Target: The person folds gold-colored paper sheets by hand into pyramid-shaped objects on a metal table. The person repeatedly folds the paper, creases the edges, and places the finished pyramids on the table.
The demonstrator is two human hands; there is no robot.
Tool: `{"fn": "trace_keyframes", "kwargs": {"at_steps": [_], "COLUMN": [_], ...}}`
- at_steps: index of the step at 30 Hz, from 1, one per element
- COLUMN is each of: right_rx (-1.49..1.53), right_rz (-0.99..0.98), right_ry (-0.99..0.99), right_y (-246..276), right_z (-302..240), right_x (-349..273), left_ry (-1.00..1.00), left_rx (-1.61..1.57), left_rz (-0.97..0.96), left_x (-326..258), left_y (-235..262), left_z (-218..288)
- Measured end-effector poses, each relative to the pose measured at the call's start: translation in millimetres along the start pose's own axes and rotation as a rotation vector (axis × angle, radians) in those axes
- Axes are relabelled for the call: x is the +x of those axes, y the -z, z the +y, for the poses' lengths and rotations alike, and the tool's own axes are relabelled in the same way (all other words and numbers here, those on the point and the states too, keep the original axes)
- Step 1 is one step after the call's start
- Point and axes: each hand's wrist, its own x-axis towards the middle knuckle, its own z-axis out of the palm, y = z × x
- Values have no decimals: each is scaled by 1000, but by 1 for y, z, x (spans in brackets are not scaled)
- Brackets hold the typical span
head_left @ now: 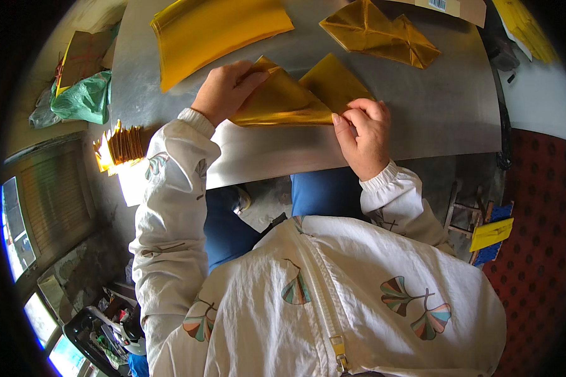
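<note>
A sheet of gold foil paper (289, 99), partly folded into slanted flaps, is held just above the metal table between my two hands. My left hand (227, 91) grips its left side, thumb on top. At the lower right corner of the fold, my right hand (363, 134) pinches the paper between thumb and fingers. Beyond my left hand lies a stack of flat gold foil sheets (217, 34). Folded gold paper pieces (380, 32) rest on the table past my right hand.
The grey metal table (434, 119) has its near edge by my knees. Several folded gold pieces (124, 147) stand in a row at its left edge. A green plastic bag (85, 100) is at the far left, cardboard (465, 9) at the far right. A small stool (484, 220) stands right.
</note>
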Motion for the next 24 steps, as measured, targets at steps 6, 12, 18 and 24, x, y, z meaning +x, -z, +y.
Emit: {"fn": "trace_keyframes", "kwargs": {"at_steps": [6,12,18,24], "right_rx": [37,33,64,81], "right_rz": [-7,-38,-105,-156], "right_ry": [-53,-102,-67,-87], "right_y": [-4,-7,4,4], "right_z": [0,3,5,3], "right_x": [0,0,-1,2], "left_ry": [-158,-191,96,196], "left_rx": [285,531,258,213], "left_rz": [167,397,485,479], "left_x": [22,10,-18,-46], "left_y": [-10,-28,-38,-43], "left_z": [14,31,29,23]}}
